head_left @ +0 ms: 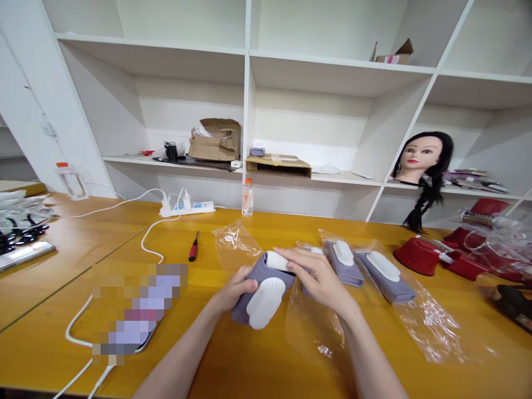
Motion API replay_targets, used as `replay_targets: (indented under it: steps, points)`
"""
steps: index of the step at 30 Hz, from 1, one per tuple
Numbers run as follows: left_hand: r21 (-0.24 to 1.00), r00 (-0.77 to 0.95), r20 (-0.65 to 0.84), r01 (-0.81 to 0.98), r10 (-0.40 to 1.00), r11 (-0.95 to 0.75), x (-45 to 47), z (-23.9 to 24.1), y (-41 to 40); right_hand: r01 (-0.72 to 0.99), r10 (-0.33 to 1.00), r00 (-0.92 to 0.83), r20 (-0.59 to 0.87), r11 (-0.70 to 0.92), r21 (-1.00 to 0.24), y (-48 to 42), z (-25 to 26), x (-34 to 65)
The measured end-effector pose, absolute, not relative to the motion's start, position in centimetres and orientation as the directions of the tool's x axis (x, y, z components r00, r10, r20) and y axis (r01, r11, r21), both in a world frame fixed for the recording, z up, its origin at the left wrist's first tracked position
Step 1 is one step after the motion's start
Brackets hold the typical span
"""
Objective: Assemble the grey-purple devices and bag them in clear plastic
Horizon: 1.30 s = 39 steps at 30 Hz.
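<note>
A folded grey-purple band with a ridged white oval piece (266, 303) on its front is held above the table; I cannot tell its exact kind. My left hand (236, 288) grips its left side, thumb across the front. My right hand (310, 271) bends over its top right, fingers on a white rounded part (276, 260) at the fold. Beneath and behind the hands lies clear plastic wrapping (316, 327). To the right are two similar bands, a nearer one (390, 277) and a farther one (344, 260), on plastic bags. Another is partly hidden behind my right hand.
A phone (145, 310), blurred out, lies at left with white cables. Behind it are a red screwdriver (193, 247), a power strip (191, 208) and a bottle (247, 198). Red plastic parts (418, 255) stand at right. Shelves hold cardboard boxes (216, 139) and a mannequin head (421, 155).
</note>
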<state>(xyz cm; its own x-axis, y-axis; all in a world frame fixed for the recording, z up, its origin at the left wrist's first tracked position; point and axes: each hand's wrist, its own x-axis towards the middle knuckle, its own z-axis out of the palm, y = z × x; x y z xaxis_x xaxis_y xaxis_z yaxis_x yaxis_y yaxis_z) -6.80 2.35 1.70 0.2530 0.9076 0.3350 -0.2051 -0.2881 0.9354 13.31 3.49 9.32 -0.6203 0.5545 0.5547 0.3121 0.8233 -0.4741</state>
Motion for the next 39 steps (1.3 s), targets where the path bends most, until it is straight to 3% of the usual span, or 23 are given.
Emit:
replay_targets:
  steps: [6,14,19,27,29,35,37,39]
  points:
    - [0.932,0.23,0.317,-0.253,0.92,-0.258,-6.8,1.0,2.6,0.304,0.595,-0.497,0.632,0.802,-0.515,3.5,8.7,12.0]
    - [0.902,0.166,0.145,-0.427,0.975,-0.061,-6.5,-0.9,2.8,0.369,0.659,-0.439,0.611,0.752,-0.547,3.0,8.7,11.0]
    - [0.843,0.376,-0.033,-0.487,0.926,0.228,-6.2,0.2,2.2,0.368,0.707,-0.579,0.407,0.671,-0.643,3.9,10.4,11.8]
    - [0.763,0.629,0.005,-0.505,0.777,0.404,-6.7,0.4,2.5,0.162,0.769,-0.575,0.278,0.441,-0.883,4.8,9.9,11.3]
    - [0.736,0.613,0.014,-0.541,0.79,0.406,-6.7,0.1,2.8,0.133,0.81,-0.521,0.269,0.388,-0.912,4.7,9.4,10.8]
    - [0.688,0.429,0.011,-0.659,0.903,0.305,-6.6,0.9,3.3,0.105,0.832,-0.431,0.349,0.431,-0.896,5.9,8.5,9.8]
    - [0.657,0.303,0.04,-0.726,0.952,0.203,-6.8,1.7,3.3,0.245,0.874,-0.351,0.337,0.433,-0.868,7.1,7.4,9.5]
    - [0.625,0.146,0.064,-0.777,0.987,0.075,-7.4,2.3,3.5,0.563,0.891,-0.321,0.322,0.453,-0.691,8.2,5.5,8.9]
